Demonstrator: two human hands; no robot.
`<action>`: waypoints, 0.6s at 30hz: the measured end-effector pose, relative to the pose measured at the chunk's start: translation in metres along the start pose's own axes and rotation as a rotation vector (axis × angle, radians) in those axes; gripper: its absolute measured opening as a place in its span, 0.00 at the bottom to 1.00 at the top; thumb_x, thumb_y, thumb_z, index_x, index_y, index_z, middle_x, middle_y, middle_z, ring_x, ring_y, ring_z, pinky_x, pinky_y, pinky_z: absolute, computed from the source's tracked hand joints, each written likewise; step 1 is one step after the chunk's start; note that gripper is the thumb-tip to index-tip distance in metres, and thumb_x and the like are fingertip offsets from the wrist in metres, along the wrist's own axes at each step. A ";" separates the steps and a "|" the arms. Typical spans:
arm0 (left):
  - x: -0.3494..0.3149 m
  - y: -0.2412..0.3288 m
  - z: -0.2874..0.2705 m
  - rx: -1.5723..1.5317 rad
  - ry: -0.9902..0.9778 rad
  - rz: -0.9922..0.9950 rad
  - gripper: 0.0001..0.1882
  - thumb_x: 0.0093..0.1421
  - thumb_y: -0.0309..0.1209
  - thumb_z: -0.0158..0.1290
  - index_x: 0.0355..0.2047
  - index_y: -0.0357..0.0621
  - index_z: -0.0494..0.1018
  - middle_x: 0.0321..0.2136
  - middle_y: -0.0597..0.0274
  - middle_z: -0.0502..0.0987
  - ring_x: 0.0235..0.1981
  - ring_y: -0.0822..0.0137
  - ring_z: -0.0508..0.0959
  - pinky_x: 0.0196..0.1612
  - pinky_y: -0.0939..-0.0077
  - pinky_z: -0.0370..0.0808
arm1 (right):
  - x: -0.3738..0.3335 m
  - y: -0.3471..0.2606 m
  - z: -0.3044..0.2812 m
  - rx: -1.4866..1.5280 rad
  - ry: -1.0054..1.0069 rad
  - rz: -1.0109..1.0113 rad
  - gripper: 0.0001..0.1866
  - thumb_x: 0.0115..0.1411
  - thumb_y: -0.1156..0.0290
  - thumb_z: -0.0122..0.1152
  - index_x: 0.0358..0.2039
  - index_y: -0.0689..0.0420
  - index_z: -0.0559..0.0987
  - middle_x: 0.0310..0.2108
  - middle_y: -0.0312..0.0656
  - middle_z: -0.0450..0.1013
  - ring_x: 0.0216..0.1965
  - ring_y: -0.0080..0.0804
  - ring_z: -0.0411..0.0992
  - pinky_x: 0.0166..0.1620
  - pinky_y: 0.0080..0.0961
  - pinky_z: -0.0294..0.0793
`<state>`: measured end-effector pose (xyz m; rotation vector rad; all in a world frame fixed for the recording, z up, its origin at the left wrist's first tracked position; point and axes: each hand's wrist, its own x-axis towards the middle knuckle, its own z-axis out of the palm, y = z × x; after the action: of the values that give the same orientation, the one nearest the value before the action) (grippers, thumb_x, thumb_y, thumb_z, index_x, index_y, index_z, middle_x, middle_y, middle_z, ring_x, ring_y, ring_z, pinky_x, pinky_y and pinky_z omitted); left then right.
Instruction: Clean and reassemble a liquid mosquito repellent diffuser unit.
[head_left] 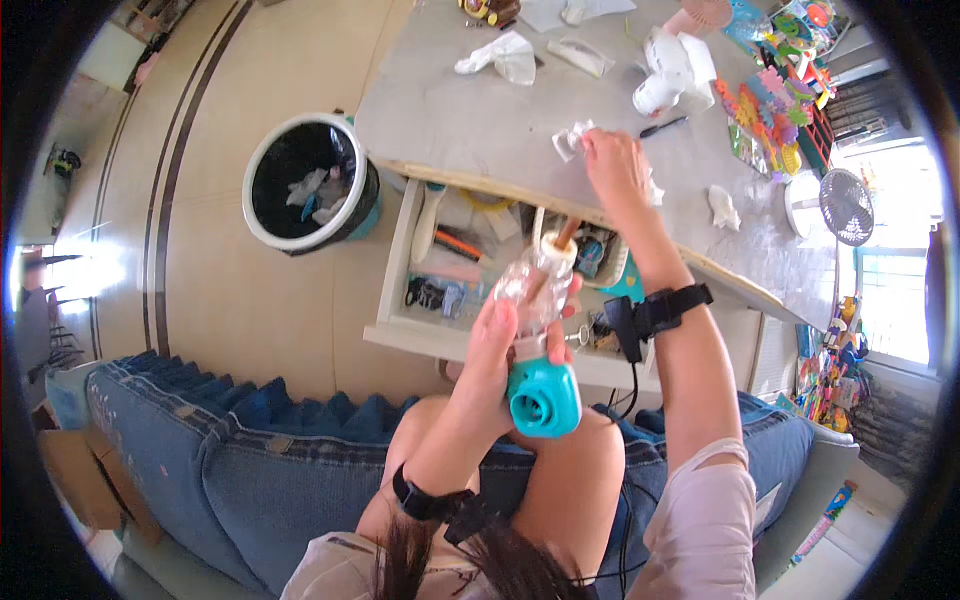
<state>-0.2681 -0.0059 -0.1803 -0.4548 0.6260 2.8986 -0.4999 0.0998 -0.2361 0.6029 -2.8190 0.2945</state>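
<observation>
My left hand (488, 350) is wrapped round a clear plastic bottle-shaped thing (535, 285), held tilted above the open drawer. Its near end is a teal piece (556, 385) with a round opening facing me. From a white collar (556, 250) at the far end sticks a brown rod (569, 230). Over the grey tabletop, my right hand (615, 170) has its fingers closed on a crumpled white tissue (568, 142). Another bit of white shows beside that wrist, partly hidden.
The open drawer (397, 285) holds scissors, a basket and small tools. Left of the table stands a lined trash bin (262, 222). On the tabletop lie tissues (724, 207), a black pen (664, 126), a white bottle (655, 92) and colourful toys (770, 100). A fan (846, 206) stands right.
</observation>
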 end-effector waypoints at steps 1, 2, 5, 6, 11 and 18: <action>0.000 0.001 0.001 -0.004 0.021 -0.006 0.37 0.57 0.54 0.47 0.57 0.39 0.55 0.49 0.52 0.67 0.23 0.75 0.70 0.30 0.78 0.72 | -0.002 -0.001 -0.001 0.008 -0.020 0.002 0.07 0.52 0.74 0.50 0.26 0.55 0.78 0.24 0.46 0.74 0.33 0.39 0.71 0.40 0.35 0.67; 0.000 0.000 0.003 0.053 0.053 -0.003 0.39 0.56 0.60 0.39 0.56 0.39 0.57 0.34 0.61 0.67 0.23 0.74 0.68 0.29 0.79 0.69 | -0.004 -0.001 -0.002 0.026 -0.002 -0.035 0.07 0.52 0.74 0.50 0.27 0.55 0.78 0.24 0.46 0.74 0.33 0.40 0.71 0.41 0.35 0.68; 0.004 -0.001 0.008 0.113 0.088 0.008 0.42 0.56 0.65 0.31 0.55 0.40 0.60 0.18 0.69 0.66 0.22 0.73 0.66 0.30 0.81 0.65 | -0.005 0.003 0.000 0.031 0.034 -0.078 0.07 0.51 0.74 0.51 0.28 0.55 0.78 0.23 0.46 0.73 0.33 0.40 0.71 0.41 0.34 0.68; 0.004 -0.001 0.008 0.133 0.087 0.007 0.42 0.56 0.65 0.31 0.55 0.41 0.60 0.18 0.69 0.65 0.22 0.73 0.66 0.30 0.81 0.66 | -0.005 0.003 0.000 0.026 0.009 -0.053 0.06 0.51 0.74 0.52 0.28 0.54 0.78 0.23 0.46 0.73 0.33 0.40 0.71 0.41 0.35 0.68; 0.006 -0.004 0.013 0.128 0.078 0.009 0.42 0.57 0.65 0.30 0.55 0.41 0.60 0.18 0.69 0.65 0.22 0.74 0.66 0.29 0.82 0.66 | -0.002 0.002 -0.007 0.045 -0.047 0.007 0.05 0.50 0.70 0.55 0.27 0.54 0.78 0.22 0.45 0.73 0.32 0.40 0.71 0.40 0.36 0.67; -0.001 -0.008 0.017 0.162 0.044 0.030 0.41 0.57 0.64 0.32 0.56 0.41 0.59 0.18 0.68 0.67 0.22 0.74 0.68 0.28 0.83 0.67 | -0.028 -0.007 -0.065 0.155 0.217 -0.160 0.09 0.48 0.70 0.57 0.32 0.54 0.75 0.31 0.41 0.73 0.33 0.38 0.70 0.39 0.35 0.69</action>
<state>-0.2700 0.0085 -0.1682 -0.4923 0.8727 2.8428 -0.4598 0.1202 -0.1807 0.7739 -2.5394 0.5171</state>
